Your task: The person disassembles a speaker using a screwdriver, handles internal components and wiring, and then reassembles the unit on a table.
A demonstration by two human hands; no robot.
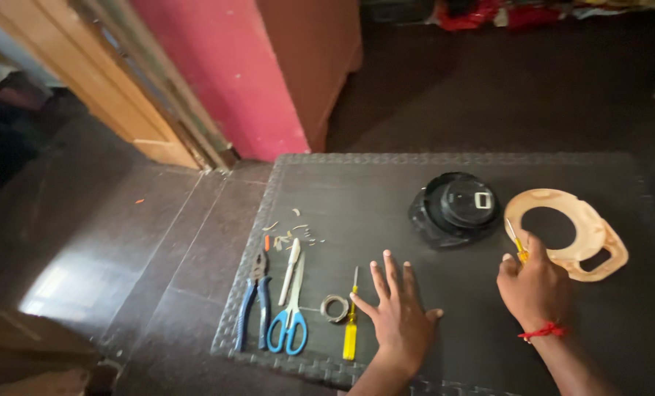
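My left hand (398,312) lies flat on the dark table (386,191), fingers spread, holding nothing. A yellow-handled screwdriver (351,328) lies just left of it, next to a small coil of wire (335,308). My right hand (536,287), with a red thread at the wrist, is closed on a small yellow-handled screwdriver (517,244) whose tip points up and left. A tan ring-shaped plastic plate (585,235) lies right beside that hand. A round black device (455,207) with a small white square sits between the two hands, further back.
At the table's left lie blue-handled pliers (252,304), blue-handled scissors (291,315), a white pen-like tool (291,260) and several small screws and scraps (294,233). Dark tiled floor (122,242) lies to the left; a pink pillar (225,66) and wooden frame stand behind.
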